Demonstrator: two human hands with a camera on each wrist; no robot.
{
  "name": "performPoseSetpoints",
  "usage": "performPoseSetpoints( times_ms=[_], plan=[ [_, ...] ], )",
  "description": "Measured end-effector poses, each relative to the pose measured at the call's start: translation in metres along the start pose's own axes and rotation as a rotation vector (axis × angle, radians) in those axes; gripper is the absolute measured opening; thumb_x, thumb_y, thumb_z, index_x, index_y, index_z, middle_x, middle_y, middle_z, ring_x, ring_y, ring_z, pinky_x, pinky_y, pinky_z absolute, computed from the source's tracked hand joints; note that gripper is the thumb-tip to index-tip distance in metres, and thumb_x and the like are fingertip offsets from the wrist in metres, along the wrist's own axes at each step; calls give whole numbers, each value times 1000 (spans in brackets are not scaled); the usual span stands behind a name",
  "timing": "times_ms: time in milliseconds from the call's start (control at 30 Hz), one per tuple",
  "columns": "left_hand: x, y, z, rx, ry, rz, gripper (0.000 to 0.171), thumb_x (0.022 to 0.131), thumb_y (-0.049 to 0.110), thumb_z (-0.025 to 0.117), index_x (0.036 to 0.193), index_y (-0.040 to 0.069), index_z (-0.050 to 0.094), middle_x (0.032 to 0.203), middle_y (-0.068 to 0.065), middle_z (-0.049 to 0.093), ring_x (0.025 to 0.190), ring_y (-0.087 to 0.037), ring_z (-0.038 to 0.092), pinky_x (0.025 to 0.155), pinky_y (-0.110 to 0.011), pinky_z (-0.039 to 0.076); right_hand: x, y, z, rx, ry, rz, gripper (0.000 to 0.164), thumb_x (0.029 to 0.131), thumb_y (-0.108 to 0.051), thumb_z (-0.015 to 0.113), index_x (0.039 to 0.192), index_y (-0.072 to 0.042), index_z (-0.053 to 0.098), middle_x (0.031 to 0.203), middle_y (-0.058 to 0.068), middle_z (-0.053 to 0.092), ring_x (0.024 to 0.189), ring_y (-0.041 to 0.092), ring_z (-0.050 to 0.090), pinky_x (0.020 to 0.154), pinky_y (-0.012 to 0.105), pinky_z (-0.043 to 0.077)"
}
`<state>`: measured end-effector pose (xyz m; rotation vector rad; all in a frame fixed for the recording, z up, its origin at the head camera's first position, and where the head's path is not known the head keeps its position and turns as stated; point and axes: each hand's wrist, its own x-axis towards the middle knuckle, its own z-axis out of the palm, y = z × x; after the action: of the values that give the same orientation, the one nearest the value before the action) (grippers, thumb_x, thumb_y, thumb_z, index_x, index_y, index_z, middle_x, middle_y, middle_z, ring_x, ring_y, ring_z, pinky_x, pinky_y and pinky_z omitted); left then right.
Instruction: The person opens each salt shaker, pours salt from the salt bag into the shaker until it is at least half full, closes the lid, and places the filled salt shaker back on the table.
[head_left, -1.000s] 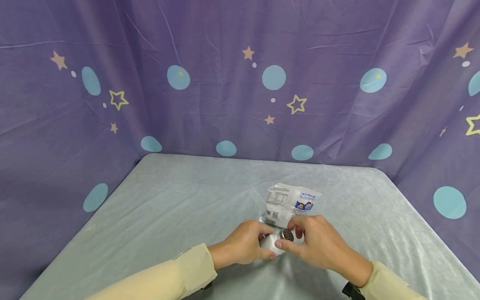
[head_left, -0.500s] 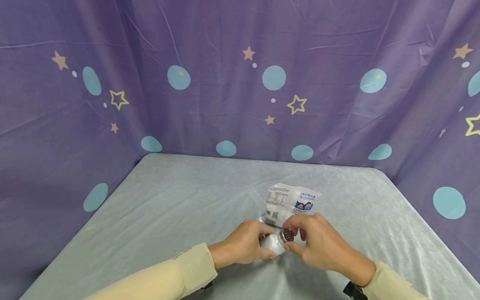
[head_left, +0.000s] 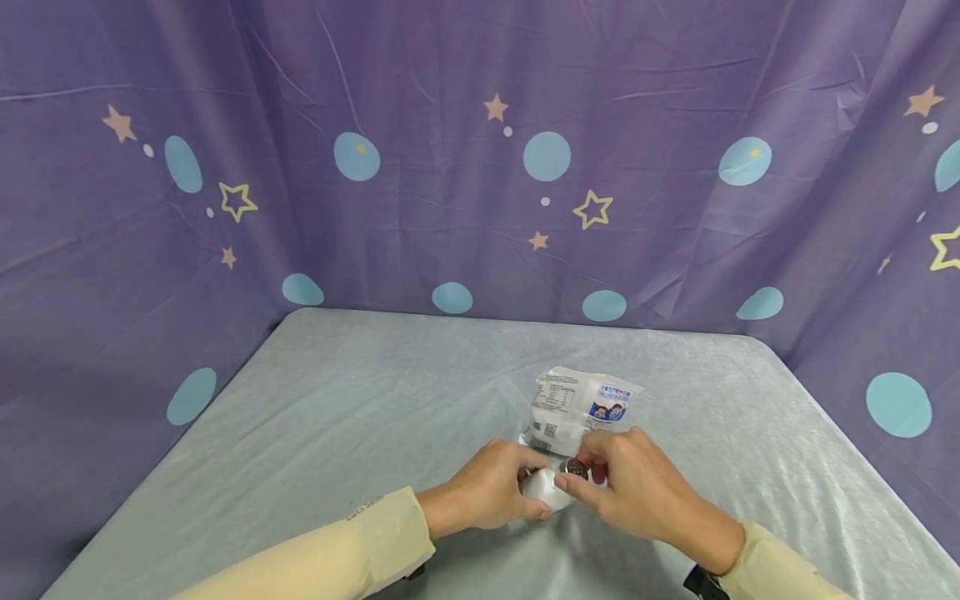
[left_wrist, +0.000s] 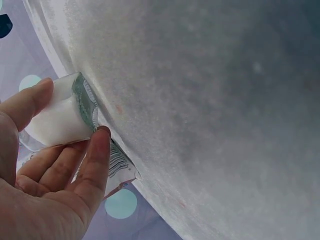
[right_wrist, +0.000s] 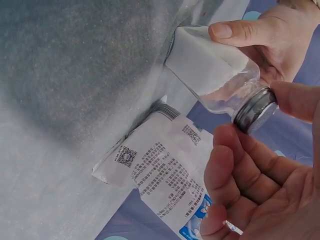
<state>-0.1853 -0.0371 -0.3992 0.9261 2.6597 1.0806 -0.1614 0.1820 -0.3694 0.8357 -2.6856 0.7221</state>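
A small clear glass shaker (right_wrist: 210, 65), mostly full of white granules, leans with its metal cap toward the right. My left hand (head_left: 487, 487) grips the glass body between thumb and fingers; in the left wrist view the shaker's base (left_wrist: 86, 102) faces the cloth. On the other side, my right hand (head_left: 637, 487) pinches the perforated metal cap (right_wrist: 255, 111) at its rim, thumb on one side and forefinger on the other. The cap sits on the shaker's neck. In the head view the right thumb covers part of the cap.
Just behind the hands lies a white printed packet (head_left: 573, 404) with a barcode and a blue picture. A pale grey cloth (head_left: 375, 383) covers the table. Purple curtains (head_left: 450, 217) with stars and dots stand around the back and sides.
The right fingers have shifted around the cap, moving slightly right and then back left, and the thumb now lies over the cap's near side. Left hand, shaker body and packet stay in place.
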Motion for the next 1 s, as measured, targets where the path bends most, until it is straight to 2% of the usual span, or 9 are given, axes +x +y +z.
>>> performPoseSetpoints(
  times_ms=[300,400,500,567,700,833,1000],
  plan=[
    [1,0,0,3,-1,6,31,72,14,94,98,18,79,75,11,67,64,2,56,58,-17,48,0,0,0,-16,10,27,34,87,-49,80,69,-31,57,56,-19,43,49,-4,38,44,21,34],
    [1,0,0,8,-1,8,29,72,15,94,96,18,79,73,12,66,63,2,55,58,-17,48,0,0,-2,-15,2,39,32,87,-56,77,74,-30,63,59,-19,46,52,-3,40,47,21,36],
    [1,-1,1,9,0,5,29,72,15,95,95,19,79,72,13,65,63,2,55,57,-17,47,0,1,-4,-10,-4,35,32,85,-58,77,86,-27,69,67,-18,51,56,-2,42,50,21,38],
    [1,-1,1,13,2,4,29,71,15,95,95,20,79,72,13,64,63,2,54,57,-17,47,-1,1,-6,6,-14,15,33,84,-52,82,96,-24,71,74,-17,53,58,-2,44,51,22,39],
    [0,-1,0,17,7,3,30,71,15,95,95,20,79,72,11,65,63,2,54,58,-17,46,-1,2,-7,44,-39,-47,37,77,-28,91,108,-24,72,84,-15,58,61,0,48,52,21,42],
    [0,-1,0,10,11,2,31,70,14,95,98,20,80,74,11,67,64,3,54,58,-17,47,-1,2,-8,64,-47,-103,41,73,-11,90,106,-26,71,85,-16,59,63,0,50,54,21,43],
    [0,-1,1,10,12,-2,32,71,14,95,99,20,80,74,11,66,65,3,55,59,-17,47,0,1,-8,87,-59,-118,36,75,-8,89,102,-25,71,83,-16,58,64,0,50,55,21,44]
  ],
)
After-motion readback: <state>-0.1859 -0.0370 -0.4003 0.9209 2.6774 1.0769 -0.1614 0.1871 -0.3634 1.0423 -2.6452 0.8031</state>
